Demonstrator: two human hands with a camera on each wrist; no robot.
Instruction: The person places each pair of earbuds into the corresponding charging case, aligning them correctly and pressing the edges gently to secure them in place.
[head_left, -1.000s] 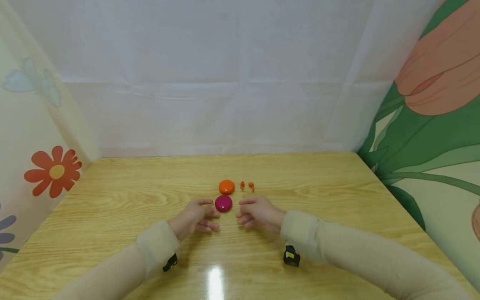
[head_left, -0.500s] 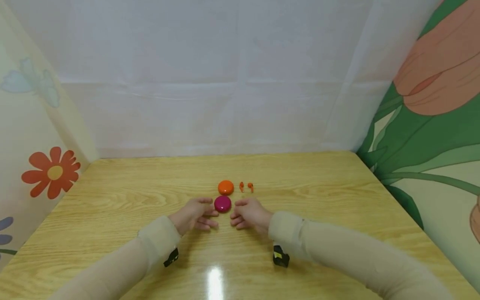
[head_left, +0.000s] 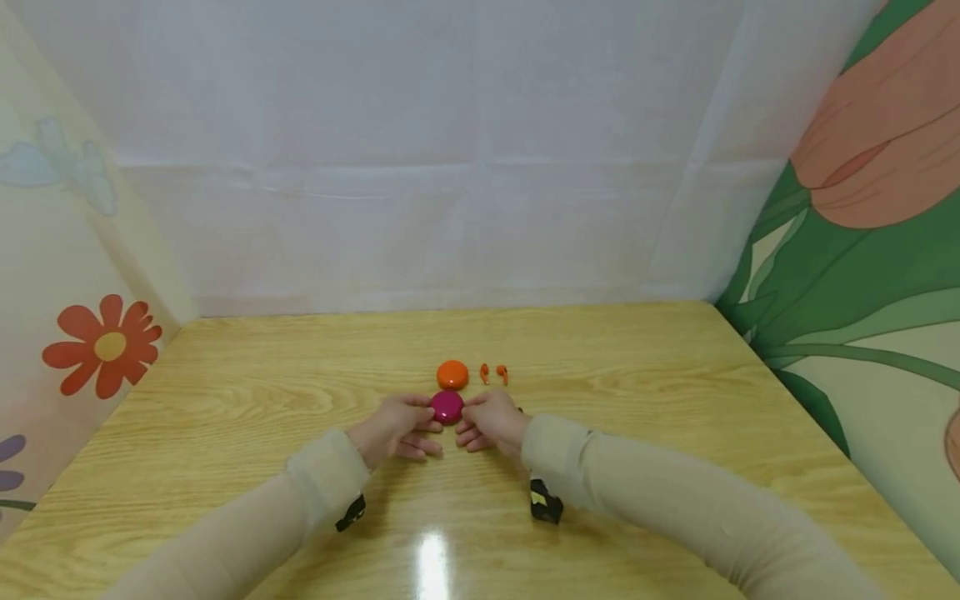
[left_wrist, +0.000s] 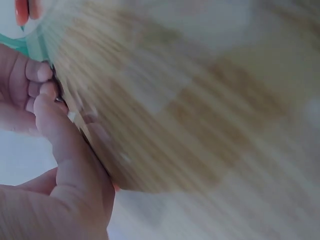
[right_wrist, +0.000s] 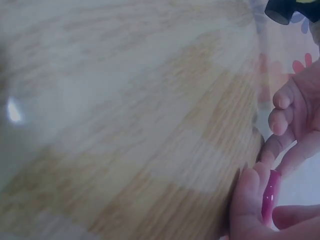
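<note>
A glossy magenta round case (head_left: pixel 447 407) lies on the wooden table between the two hands. My left hand (head_left: pixel 395 427) pinches its left edge with thumb and index finger, the other fingers spread below. From the opposite side my right hand (head_left: pixel 491 422) pinches the right edge, its lower fingers bent. In the right wrist view the magenta case (right_wrist: pixel 270 197) shows edge-on between the right thumb and fingers, with the left fingertips at its far end. The left wrist view shows both hands, with the case hidden behind the left hand.
An orange round case (head_left: pixel 452 375) sits just behind the magenta one. Two orange earbuds (head_left: pixel 502 374) lie to its right. The wooden table (head_left: pixel 300 358) ends at a white cloth backdrop (head_left: pixel 480 208), with painted walls on both sides.
My right hand has moved left to the magenta case and taken its right edge. My left hand has shifted slightly right and closed on the left edge. The orange case and earbuds stay put.
</note>
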